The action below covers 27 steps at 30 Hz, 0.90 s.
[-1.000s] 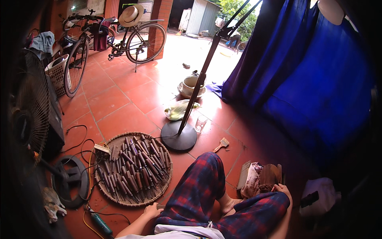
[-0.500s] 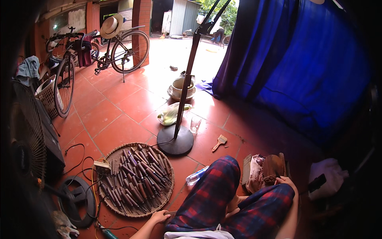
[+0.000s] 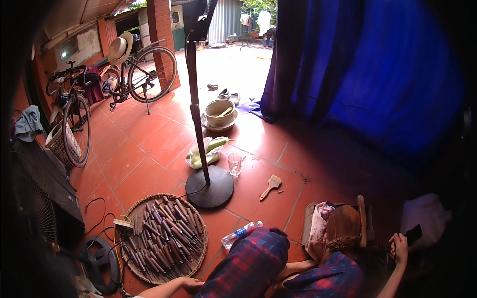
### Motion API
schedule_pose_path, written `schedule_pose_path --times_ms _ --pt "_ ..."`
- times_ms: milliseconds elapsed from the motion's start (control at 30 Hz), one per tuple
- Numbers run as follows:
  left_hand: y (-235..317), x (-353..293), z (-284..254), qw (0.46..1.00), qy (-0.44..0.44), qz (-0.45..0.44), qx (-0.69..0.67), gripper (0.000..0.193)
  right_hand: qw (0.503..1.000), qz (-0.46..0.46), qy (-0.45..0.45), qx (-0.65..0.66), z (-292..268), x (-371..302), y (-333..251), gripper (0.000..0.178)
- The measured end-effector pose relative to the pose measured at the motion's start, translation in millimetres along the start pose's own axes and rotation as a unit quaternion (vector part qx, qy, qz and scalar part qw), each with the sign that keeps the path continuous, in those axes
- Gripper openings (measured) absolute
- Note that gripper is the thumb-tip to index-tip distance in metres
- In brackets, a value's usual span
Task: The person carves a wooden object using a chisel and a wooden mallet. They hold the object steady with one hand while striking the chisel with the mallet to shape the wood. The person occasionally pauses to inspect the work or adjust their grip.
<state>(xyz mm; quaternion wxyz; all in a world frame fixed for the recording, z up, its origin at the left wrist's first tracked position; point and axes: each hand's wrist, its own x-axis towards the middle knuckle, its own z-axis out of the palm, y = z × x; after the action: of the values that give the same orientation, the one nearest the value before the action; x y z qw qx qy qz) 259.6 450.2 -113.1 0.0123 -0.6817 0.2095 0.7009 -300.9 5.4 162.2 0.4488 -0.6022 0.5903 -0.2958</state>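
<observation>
My left hand (image 3: 193, 284) is low beside my left thigh, close to the round woven tray (image 3: 202, 218). Its fingers are partly hidden by the thigh, and what they hold does not show. Several brown-handled tools (image 3: 169, 233) lie heaped in the tray. Out to the right, my right hand (image 3: 399, 248) has its fingers curled near the edge of a black phone (image 3: 413, 234); whether it grips anything is unclear. The phone rests against a pale bag (image 3: 428, 214). Before my right knee stands a wooden box (image 3: 308, 218) with a crumpled cloth (image 3: 318, 233) and a rounded brown wooden piece (image 3: 344, 223).
A black stand (image 3: 210, 188) rises from the floor ahead. Around it are a glass (image 3: 234, 164), a bag of green vegetables (image 3: 208, 151), a paintbrush (image 3: 271, 187) and a plastic bottle (image 3: 241, 234). A fan (image 3: 37, 218) and cables are at left, bicycles (image 3: 119, 82) beyond, a blue curtain (image 3: 377, 84) at right.
My right hand has left the wooden piece at the box and moved right to beside the phone. My left hand sits slightly lower and further left. The whole view has shifted.
</observation>
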Motion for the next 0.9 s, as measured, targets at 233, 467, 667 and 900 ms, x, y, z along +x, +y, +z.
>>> schedule_pose_path --times_ms 233,467,667,900 --pt "132 6 -13 0.994 0.072 0.041 0.07 0.05 0.993 -0.022 0.105 0.047 -97 99 43 0.032" --pt "248 67 13 0.962 0.105 0.162 0.193 0.049 0.977 -0.149 0.07 0.133 -93 122 -20 0.031" --pt "196 35 -19 0.938 0.131 0.172 0.271 0.048 0.979 -0.175 0.036 0.102 -59 42 -5 0.031" --pt "161 -74 -158 0.872 0.299 0.202 0.332 0.047 0.934 -0.252 0.148 -0.204 31 35 56 0.036"
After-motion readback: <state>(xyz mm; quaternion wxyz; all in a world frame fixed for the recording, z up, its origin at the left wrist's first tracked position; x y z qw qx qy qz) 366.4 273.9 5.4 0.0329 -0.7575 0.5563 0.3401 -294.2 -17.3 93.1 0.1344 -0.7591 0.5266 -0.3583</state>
